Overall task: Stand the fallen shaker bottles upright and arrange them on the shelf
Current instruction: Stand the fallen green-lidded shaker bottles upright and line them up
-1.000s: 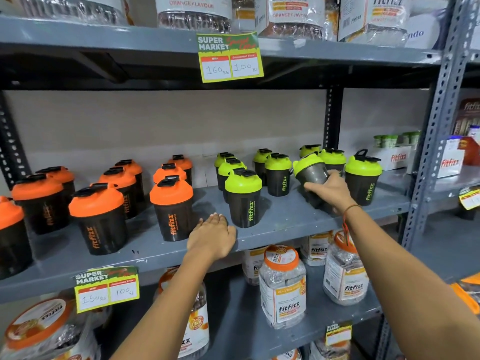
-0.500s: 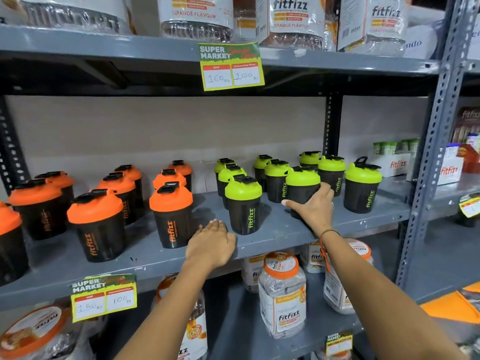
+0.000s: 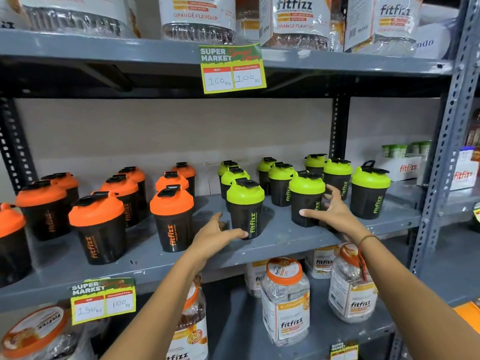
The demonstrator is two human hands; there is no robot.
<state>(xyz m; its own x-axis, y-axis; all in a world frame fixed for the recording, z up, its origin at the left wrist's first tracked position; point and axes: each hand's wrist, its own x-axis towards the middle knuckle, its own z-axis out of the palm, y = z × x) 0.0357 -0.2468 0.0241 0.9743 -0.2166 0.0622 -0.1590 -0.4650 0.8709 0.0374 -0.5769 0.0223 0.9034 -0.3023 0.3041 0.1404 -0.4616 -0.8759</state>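
Black shaker bottles stand upright on the grey middle shelf (image 3: 285,240): several with orange lids (image 3: 172,216) on the left, several with green lids on the right. My right hand (image 3: 330,211) is spread open beside a green-lidded shaker (image 3: 306,198), fingers just off its right side and thumb at its base. My left hand (image 3: 218,235) lies open at the foot of the front green-lidded shaker (image 3: 245,209), fingertips touching its lower left. No shaker lies on its side.
A price tag (image 3: 232,67) hangs from the upper shelf, another price tag (image 3: 104,300) from the middle shelf edge. Clear Fitfizz jars (image 3: 285,302) fill the shelf below. White Fitfizz boxes (image 3: 405,168) sit at the far right behind the upright post (image 3: 441,162).
My right hand stood the tilted green-lidded shaker upright and has let go of it, fingers now spread. My left hand slid right from the shelf edge to the front green shaker.
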